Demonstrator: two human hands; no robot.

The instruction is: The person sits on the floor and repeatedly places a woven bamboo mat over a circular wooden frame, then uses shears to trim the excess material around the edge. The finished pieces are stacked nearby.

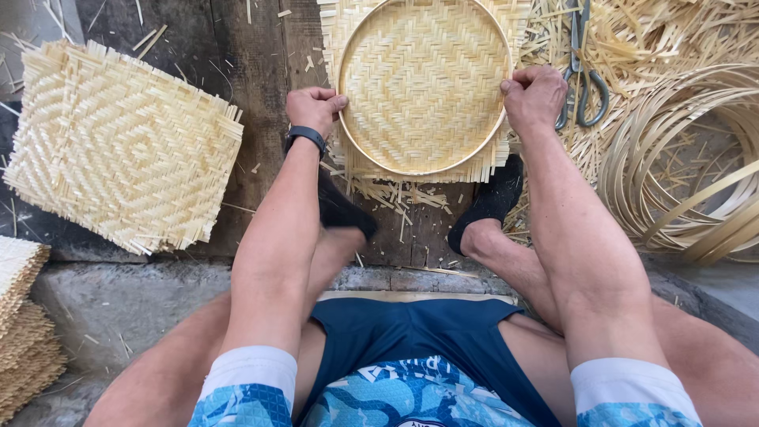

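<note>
Both hands' fingers (338, 101) hidden behind tray (423, 83) rim.

two mats (118, 146), one scissors (583, 87)

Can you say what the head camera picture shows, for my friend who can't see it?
Both hands, left hand and right hand, grip a round hoop pressed onto a woven bamboo mat. Scissors lie right; stacked mats lie left.

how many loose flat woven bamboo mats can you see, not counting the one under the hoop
1 lies apart: a square woven mat on the floor, beside the left hand. A stack of mats at the picture's bottom-left edge holds several more, partly cut off, so the total is uncertain.
</note>
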